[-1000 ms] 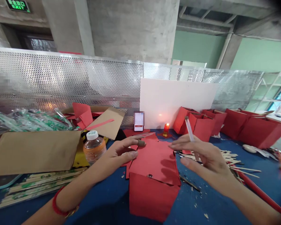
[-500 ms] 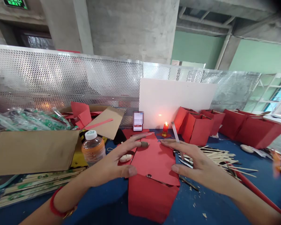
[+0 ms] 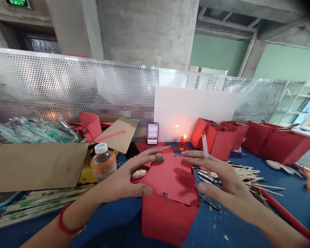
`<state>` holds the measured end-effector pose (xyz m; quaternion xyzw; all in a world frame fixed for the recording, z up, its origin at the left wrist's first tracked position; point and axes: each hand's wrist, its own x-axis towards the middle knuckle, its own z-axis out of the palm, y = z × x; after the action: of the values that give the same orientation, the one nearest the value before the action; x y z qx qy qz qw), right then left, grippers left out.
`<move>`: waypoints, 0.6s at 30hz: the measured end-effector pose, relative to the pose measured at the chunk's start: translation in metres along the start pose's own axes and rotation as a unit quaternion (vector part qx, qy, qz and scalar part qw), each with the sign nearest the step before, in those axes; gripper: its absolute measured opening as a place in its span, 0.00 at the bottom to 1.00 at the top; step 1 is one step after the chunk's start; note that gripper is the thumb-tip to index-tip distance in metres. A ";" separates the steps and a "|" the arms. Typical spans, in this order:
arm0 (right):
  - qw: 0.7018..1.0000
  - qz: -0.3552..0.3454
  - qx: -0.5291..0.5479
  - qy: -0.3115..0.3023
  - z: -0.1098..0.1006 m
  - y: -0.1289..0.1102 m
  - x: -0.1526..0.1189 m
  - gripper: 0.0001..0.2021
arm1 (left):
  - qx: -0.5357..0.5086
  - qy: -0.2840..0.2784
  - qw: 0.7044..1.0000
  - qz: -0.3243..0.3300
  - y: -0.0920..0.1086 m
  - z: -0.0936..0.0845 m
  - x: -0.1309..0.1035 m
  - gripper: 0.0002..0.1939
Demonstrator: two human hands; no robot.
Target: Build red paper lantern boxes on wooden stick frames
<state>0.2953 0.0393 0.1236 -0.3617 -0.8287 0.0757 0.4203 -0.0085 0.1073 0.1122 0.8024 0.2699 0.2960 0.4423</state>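
Note:
A red paper box (image 3: 170, 213) stands in the middle, its flat red top panel stretching away from me, with a small dark spot near the front edge. My left hand (image 3: 129, 175) is at the panel's left side, fingers spread and holding nothing, a brownish band round one fingertip. My right hand (image 3: 224, 179) is off the panel's right edge, with a thin translucent stick (image 3: 205, 144) held upright between its fingers; the stick's tip is dark and its lower part is partly hidden. The right thumb is apart from the box.
Behind the box are a lit candle (image 3: 182, 143) and a phone (image 3: 152, 133). Bottle (image 3: 103, 163), cardboard (image 3: 38, 167) and wrapped chopsticks (image 3: 41, 203) lie left. Loose sticks (image 3: 245, 174) and red boxes (image 3: 222, 141) are right, before a white board (image 3: 193, 110).
My right hand has shifted right, away from the panel, and its stick has swung more upright. My left hand has hardly moved.

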 end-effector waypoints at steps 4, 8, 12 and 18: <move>0.992 -0.125 0.016 0.017 0.006 -0.019 0.001 0.11 | 0.009 0.005 1.000 0.014 0.000 0.001 0.001 0.35; 0.982 -0.181 -0.030 0.053 0.016 -0.031 0.002 0.06 | 0.005 0.006 1.000 0.021 -0.002 0.001 0.001 0.34; 0.981 -0.156 -0.025 0.110 0.028 -0.032 -0.002 0.10 | -0.002 0.015 1.000 0.017 -0.005 0.002 0.000 0.33; 0.980 -0.089 0.018 0.176 0.041 -0.032 -0.011 0.09 | 0.010 0.033 0.999 0.011 -0.005 0.005 0.000 0.33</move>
<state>0.2517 0.0162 0.1042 -0.2866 -0.7690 -0.0121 0.5712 -0.0056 0.1065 0.1059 0.7995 0.2787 0.3240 0.4220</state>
